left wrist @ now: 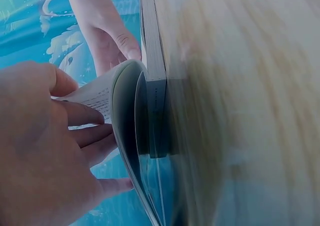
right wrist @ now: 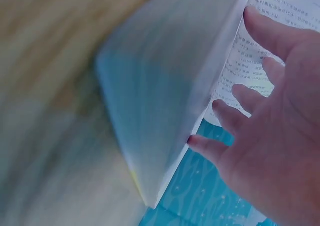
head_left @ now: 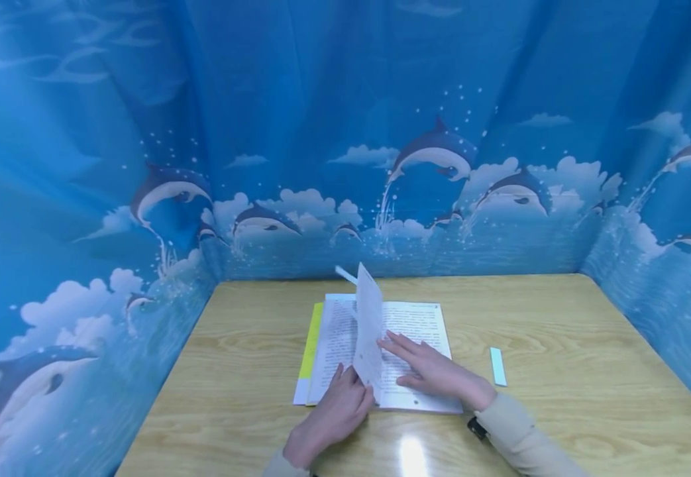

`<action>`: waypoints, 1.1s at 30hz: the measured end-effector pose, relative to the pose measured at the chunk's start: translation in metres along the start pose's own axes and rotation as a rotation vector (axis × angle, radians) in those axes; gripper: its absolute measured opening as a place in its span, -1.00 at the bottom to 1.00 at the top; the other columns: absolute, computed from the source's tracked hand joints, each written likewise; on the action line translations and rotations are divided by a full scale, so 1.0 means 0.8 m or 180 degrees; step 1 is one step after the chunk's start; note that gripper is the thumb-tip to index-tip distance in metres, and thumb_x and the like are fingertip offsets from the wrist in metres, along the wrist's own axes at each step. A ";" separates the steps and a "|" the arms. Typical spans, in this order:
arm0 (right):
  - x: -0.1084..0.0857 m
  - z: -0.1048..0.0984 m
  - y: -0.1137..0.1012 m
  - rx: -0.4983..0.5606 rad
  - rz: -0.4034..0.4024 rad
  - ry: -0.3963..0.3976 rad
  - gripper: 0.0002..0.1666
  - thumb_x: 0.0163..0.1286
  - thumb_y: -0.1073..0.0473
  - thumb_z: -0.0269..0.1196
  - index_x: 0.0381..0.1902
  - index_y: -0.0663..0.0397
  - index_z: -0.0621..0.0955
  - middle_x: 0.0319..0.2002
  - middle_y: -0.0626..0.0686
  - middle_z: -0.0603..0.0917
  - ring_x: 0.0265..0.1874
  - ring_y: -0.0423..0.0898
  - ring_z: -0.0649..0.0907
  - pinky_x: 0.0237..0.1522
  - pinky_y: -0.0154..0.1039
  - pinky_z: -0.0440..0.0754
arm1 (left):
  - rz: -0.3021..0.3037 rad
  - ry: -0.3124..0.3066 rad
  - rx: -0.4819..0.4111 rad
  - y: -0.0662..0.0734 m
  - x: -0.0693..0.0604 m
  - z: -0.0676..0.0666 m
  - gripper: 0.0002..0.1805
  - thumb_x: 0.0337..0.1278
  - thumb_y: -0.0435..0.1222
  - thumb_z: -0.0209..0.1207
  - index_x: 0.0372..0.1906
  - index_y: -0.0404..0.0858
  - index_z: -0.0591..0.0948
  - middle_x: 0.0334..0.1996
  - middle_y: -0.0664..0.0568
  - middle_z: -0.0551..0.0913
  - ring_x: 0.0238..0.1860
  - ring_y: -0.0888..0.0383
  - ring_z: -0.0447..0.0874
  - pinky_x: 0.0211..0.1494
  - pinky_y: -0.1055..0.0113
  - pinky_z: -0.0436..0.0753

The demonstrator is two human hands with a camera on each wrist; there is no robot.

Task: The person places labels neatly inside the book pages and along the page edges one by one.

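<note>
An open book point(head_left: 419, 324) with printed pages lies on the wooden table. One raised leaf, or a few together, the page point(head_left: 369, 324), stands nearly upright near its middle. My left hand point(head_left: 336, 407) is at the book's lower edge; in the left wrist view the page passes between its thumb and fingers point(left wrist: 82, 115), which hold it. The right hand point(head_left: 431, 371) lies over the right-hand page with its fingers spread and fairly straight, fingertips close to the upright page. In the right wrist view, these fingers point(right wrist: 242, 98) reach over the printed page and the book's edge.
A pale narrow strip point(head_left: 498, 366) lies on the table point(head_left: 566, 411) right of the book. Another pale strip point(head_left: 345, 275) pokes out behind the raised page. A yellow edge point(head_left: 311, 341) shows under the book's left side. A blue dolphin-print curtain point(head_left: 297, 132) surrounds the table.
</note>
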State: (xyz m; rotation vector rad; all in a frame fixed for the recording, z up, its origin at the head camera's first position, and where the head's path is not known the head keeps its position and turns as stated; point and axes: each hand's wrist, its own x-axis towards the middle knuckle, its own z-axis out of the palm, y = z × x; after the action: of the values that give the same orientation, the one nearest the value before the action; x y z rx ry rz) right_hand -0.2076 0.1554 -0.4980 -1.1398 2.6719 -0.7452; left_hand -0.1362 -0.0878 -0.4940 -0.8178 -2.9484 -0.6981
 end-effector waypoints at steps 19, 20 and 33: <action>0.006 0.004 -0.012 -0.0044 0.0154 -0.0098 -0.15 0.49 -0.10 0.22 0.62 -0.14 0.17 0.61 0.14 0.11 0.55 0.21 0.17 0.43 0.49 0.02 | 0.0058 0.0228 -0.0303 -0.022 -0.017 -0.014 -0.55 0.56 -0.08 -0.01 0.34 -0.17 0.56 0.30 -0.06 0.59 0.33 -0.09 0.51 0.39 -0.01 0.49; 0.006 0.004 -0.012 -0.0035 0.0163 -0.0106 -0.15 0.49 -0.10 0.22 0.62 -0.15 0.17 0.61 0.13 0.11 0.55 0.22 0.17 0.43 0.49 0.01 | 0.0046 0.0205 -0.0379 -0.025 -0.019 -0.016 -0.56 0.56 -0.06 0.00 0.34 -0.14 0.57 0.30 -0.03 0.59 0.33 -0.07 0.51 0.38 0.00 0.50; 0.009 0.008 -0.011 -0.0035 0.0222 -0.0099 -0.16 0.49 -0.15 0.20 0.61 -0.19 0.18 0.61 0.08 0.11 0.57 0.21 0.13 0.44 0.49 -0.04 | -0.0376 0.0470 -0.0383 -0.060 -0.048 -0.056 -0.69 0.41 -0.08 0.20 0.08 -0.12 0.72 -0.01 0.03 0.78 0.03 0.04 0.74 0.08 0.07 0.70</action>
State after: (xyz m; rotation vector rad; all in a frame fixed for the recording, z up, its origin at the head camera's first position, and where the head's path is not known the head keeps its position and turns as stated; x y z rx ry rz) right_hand -0.2049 0.1422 -0.4988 -1.0461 2.6781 -0.6964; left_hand -0.1322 -0.1622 -0.4780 -0.5731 -2.8625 -0.9081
